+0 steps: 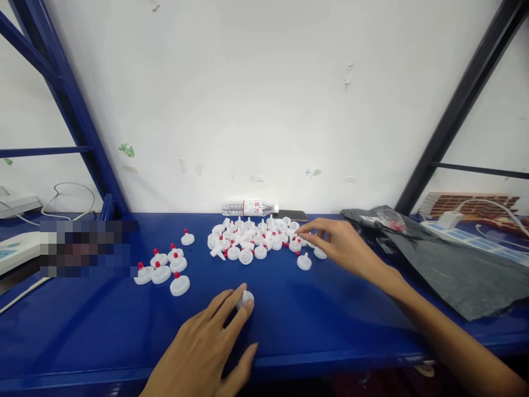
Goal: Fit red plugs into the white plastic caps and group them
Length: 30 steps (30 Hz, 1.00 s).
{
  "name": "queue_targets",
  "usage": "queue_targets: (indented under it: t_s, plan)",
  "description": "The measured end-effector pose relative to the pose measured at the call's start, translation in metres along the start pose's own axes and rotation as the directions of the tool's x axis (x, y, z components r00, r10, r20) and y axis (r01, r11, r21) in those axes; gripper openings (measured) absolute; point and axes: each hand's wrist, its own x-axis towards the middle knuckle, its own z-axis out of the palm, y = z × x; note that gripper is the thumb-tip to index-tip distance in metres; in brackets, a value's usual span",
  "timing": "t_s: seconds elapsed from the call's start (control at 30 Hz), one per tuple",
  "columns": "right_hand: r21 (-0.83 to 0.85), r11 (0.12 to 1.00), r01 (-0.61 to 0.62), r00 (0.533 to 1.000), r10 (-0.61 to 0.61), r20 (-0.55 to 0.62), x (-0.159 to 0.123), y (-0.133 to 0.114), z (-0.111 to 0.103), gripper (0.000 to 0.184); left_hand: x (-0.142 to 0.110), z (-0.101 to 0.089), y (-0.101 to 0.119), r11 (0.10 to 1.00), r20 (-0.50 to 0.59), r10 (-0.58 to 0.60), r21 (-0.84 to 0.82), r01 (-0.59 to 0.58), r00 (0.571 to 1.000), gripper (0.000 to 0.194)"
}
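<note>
My left hand (209, 342) rests on the blue shelf (339, 320) near its front edge, fingertips pinching a white plastic cap (247, 299). My right hand (336, 242) reaches out with fingers spread over the right edge of a heap of white caps and small red tips (254, 237); nothing shows in it. A separate group of several white caps fitted with red tips (165, 267) stands to the left of the heap. Two loose white caps (304, 262) lie just below my right hand.
A clear water bottle (249, 208) lies on its side against the white wall, a dark phone (294, 215) beside it. A black bag and grey sheet (450, 264) cover the right side. A power strip (463, 234) sits far right. Blue frame posts stand left and right.
</note>
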Motion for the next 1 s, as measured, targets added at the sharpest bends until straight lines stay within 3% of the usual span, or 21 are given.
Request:
queue_targets:
  t_s: [0.07,0.17,0.3,0.43,0.63,0.8,0.93,1.0]
  plan:
    - [0.159,0.987,0.016,1.000,-0.013,-0.015,-0.007,-0.026,0.006,0.015,-0.001,0.000,-0.001,0.999,0.006,-0.001,-0.033,0.001,1.000,0.057]
    - [0.344,0.936,0.070,0.990,-0.107,0.089,-0.019,-0.062,0.026,0.011,-0.001,-0.002,-0.003,0.992,0.049,0.011,-0.122,-0.005,0.999,0.050]
    - [0.452,0.889,0.070,0.958,-0.187,0.219,-0.030,-0.086,0.052,0.012,0.001,-0.002,-0.007,0.945,0.109,0.034,-0.327,0.004,0.993,0.039]
    - [0.506,0.860,0.063,0.970,-0.171,0.171,-0.035,-0.093,0.057,0.013,-0.002,0.005,-0.009,0.914,-0.009,0.013,-0.405,-0.015,1.000,0.040]
    - [0.540,0.841,0.010,0.984,-0.104,0.144,-0.039,-0.100,0.060,0.013,-0.009,0.008,-0.009,0.937,-0.151,-0.032,-0.349,-0.022,0.988,0.044]
    - [0.506,0.862,-0.031,0.981,-0.070,0.180,-0.043,-0.097,0.071,0.015,-0.006,0.003,-0.007,0.932,-0.080,-0.020,-0.363,-0.010,0.997,0.036]
    - [0.480,0.872,-0.094,0.978,-0.009,0.207,-0.049,-0.095,0.077,0.013,-0.001,-0.004,-0.004,0.923,0.061,-0.016,-0.382,0.038,0.998,0.037]
    - [0.452,0.887,-0.093,0.982,0.008,0.187,-0.051,-0.095,0.080,0.013,0.001,-0.009,-0.002,0.917,0.082,-0.046,-0.391,0.075,0.996,0.038]
